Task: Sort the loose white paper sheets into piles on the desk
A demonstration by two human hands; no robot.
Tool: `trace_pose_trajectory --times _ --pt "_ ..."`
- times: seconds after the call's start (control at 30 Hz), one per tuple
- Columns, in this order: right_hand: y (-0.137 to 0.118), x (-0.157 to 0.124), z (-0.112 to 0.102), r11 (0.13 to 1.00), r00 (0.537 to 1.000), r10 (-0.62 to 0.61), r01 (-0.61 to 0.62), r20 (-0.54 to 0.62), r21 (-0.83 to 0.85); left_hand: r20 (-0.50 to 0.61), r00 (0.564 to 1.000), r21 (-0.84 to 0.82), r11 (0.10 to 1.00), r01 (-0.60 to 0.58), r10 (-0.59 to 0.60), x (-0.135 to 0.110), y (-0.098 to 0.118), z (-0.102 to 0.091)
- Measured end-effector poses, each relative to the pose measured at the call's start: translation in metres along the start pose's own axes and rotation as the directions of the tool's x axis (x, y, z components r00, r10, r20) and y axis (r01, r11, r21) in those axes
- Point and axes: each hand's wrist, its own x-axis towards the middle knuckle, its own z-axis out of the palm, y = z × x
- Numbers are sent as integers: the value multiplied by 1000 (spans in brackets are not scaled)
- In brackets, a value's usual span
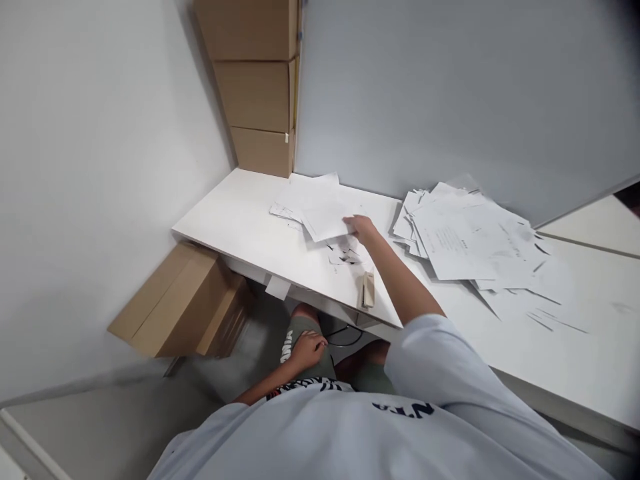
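My right hand (361, 228) reaches over a white desk (235, 217), its fingers at the edge of a loose sheet of white paper (325, 219) that lies on other sheets. Several torn paper scraps with black marks (344, 255) lie just below the hand. To its right is a large untidy pile of printed white sheets (463, 233). A small tan folded object (369, 290) sits near the desk's front edge. My left hand (307, 350) rests below the desk on my thigh, on green shorts, holding nothing.
Several stacked cardboard boxes (255, 87) stand at the desk's far left corner, and a flat cardboard box (180, 303) leans below the desk by the white wall. A grey partition (450, 100) backs the desk. A black cable (345, 337) hangs beneath.
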Motion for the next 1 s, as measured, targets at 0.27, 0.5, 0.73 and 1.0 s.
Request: trace_pose_trajectory --times 0.27,0.5,0.73,1.0 --pt "39 -125 -20 1000 929 18 -17 370 -7 -318 908 -790 606 -96 -271 18 61 -47" --pt "51 -187 -36 989 872 -61 -13 486 148 -316 840 -901 416 -121 -441 20 125 -98" --pt "71 -260 -18 717 937 -195 -65 289 694 -414 844 -889 352 -294 -341 19 147 -87" --pt "92 -276 -51 686 989 -93 148 -116 712 -232 966 -873 463 -154 -116 5 152 -37"
